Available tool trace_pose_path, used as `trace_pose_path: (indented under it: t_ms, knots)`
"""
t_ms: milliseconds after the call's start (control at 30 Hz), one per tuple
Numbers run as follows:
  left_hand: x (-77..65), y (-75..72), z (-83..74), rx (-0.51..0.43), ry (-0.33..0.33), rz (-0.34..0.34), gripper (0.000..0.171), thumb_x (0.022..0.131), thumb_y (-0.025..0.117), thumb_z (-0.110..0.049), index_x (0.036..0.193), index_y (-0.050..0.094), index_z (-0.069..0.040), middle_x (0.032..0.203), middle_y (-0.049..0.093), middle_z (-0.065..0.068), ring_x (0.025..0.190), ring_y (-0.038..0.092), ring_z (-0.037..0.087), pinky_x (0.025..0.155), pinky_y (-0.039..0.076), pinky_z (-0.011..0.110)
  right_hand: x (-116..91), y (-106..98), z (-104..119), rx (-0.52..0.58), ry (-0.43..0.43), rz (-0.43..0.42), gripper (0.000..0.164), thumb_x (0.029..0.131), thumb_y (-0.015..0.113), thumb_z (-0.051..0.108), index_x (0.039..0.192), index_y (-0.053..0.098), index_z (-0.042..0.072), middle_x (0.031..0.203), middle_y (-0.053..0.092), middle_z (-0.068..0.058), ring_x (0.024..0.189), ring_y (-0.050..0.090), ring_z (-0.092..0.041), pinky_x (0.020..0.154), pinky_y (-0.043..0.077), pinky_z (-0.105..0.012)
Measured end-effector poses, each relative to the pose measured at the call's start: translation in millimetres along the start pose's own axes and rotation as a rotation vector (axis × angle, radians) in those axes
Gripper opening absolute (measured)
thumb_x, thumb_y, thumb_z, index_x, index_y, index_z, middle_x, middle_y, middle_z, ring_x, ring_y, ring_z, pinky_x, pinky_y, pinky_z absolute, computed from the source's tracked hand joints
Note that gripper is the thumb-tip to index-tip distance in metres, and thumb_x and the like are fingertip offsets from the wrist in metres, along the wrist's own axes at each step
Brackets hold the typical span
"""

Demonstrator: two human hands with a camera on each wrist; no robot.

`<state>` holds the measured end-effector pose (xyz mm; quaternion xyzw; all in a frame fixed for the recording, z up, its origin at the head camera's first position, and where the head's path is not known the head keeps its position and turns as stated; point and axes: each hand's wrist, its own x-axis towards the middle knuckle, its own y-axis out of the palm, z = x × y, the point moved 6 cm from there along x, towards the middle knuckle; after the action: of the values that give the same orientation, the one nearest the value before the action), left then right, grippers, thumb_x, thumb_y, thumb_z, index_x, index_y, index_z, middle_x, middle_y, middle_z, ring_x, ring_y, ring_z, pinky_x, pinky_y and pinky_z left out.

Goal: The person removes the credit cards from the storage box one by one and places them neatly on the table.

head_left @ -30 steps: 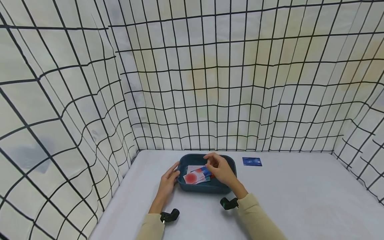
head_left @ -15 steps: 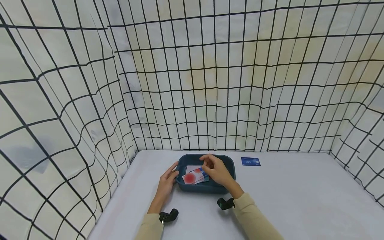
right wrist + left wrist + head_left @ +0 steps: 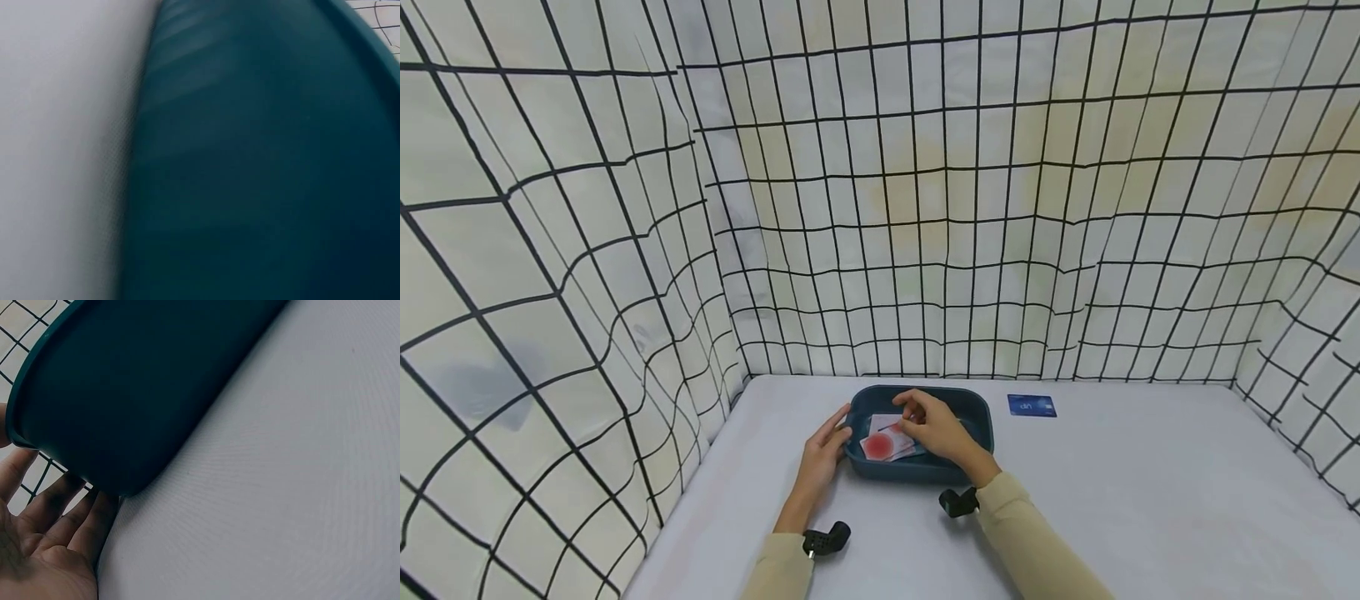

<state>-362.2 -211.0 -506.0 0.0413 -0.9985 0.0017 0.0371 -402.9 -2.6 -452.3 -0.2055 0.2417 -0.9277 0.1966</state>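
Note:
A dark teal plastic bin [image 3: 910, 472] stands on the white table, with several cards [image 3: 880, 444] lying overlapped in its left half. The uppermost card is white with a red round print. At the bin's left end my left hand [image 3: 820, 458] touches the outer wall, its fingers [image 3: 94, 528] fairly straight and the thumb at the rim. Bent over the cards inside the bin is my right hand [image 3: 938, 429], its thumb and forefinger close together at the top card's right end. Whether they pinch a card I cannot tell. The right wrist view shows only the bin's outer wall.
A blue bank card [image 3: 1032, 406] lies flat on the white table [image 3: 1135, 492], to the right of the bin. White sheeting behind a black net [image 3: 925, 200] rises along the back and both sides. Dark wrist cameras [image 3: 826, 540] sit on both wrists.
My right hand has shifted left and slightly down over the cards, and now covers the blue part that showed before. My left hand, the bin and the blue card on the table stay put.

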Motion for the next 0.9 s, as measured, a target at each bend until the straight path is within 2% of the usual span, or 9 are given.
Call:
trace_pose_path:
  t_ms: [100, 233, 400, 667, 900]
  knots:
    - [1.4, 0.3, -0.7, 0.004, 0.005, -0.002, 0.047, 0.107, 0.053, -0.018, 0.153, 0.049, -0.018, 0.158, 0.048, 0.016, 0.144, 0.049, 0.033, 0.114, 0.044, 0.046, 4, 3, -1, -0.040, -0.009, 0.029, 0.037, 0.096, 0.070, 0.012, 0.132, 0.061, 0.005, 0.099, 0.063, -0.002, 0.081, 0.055, -0.013, 0.070, 0.047, -0.022]
    - [2.3, -0.5, -1.0, 0.015, 0.016, -0.007, 0.047, 0.106, 0.054, -0.020, 0.153, 0.050, -0.018, 0.156, 0.050, 0.018, 0.142, 0.050, 0.035, 0.107, 0.051, 0.035, 9, 7, -2, -0.073, -0.016, 0.094, 0.042, 0.095, 0.071, 0.012, 0.134, 0.060, 0.003, 0.103, 0.063, -0.006, 0.082, 0.055, -0.014, 0.068, 0.047, -0.023]
    - [2.1, -1.4, -0.1, 0.021, 0.011, -0.011, 0.047, 0.106, 0.054, -0.020, 0.153, 0.050, -0.019, 0.154, 0.051, 0.019, 0.140, 0.052, 0.035, 0.099, 0.053, 0.025, 10, 13, -9, -0.148, 0.031, 0.167, 0.049, 0.092, 0.076, 0.014, 0.137, 0.059, 0.004, 0.108, 0.060, -0.009, 0.086, 0.056, -0.016, 0.073, 0.050, -0.026]
    - [2.4, -0.9, 3.1, 0.021, -0.003, -0.003, 0.046, 0.106, 0.054, -0.020, 0.152, 0.050, -0.023, 0.155, 0.051, 0.015, 0.141, 0.052, 0.031, 0.105, 0.052, 0.029, 9, 17, -20, -0.249, 0.118, 0.217, 0.059, 0.087, 0.081, 0.015, 0.140, 0.058, 0.006, 0.112, 0.059, -0.009, 0.106, 0.051, -0.023, 0.094, 0.052, -0.043]
    - [2.4, 0.3, 2.8, 0.021, -0.001, -0.003, 0.046, 0.107, 0.053, -0.019, 0.152, 0.051, -0.023, 0.155, 0.051, 0.015, 0.141, 0.052, 0.030, 0.109, 0.049, 0.038, 8, 17, -25, -0.263, 0.159, 0.230, 0.056, 0.087, 0.080, 0.010, 0.139, 0.059, 0.006, 0.112, 0.058, -0.011, 0.105, 0.053, -0.024, 0.097, 0.052, -0.047]
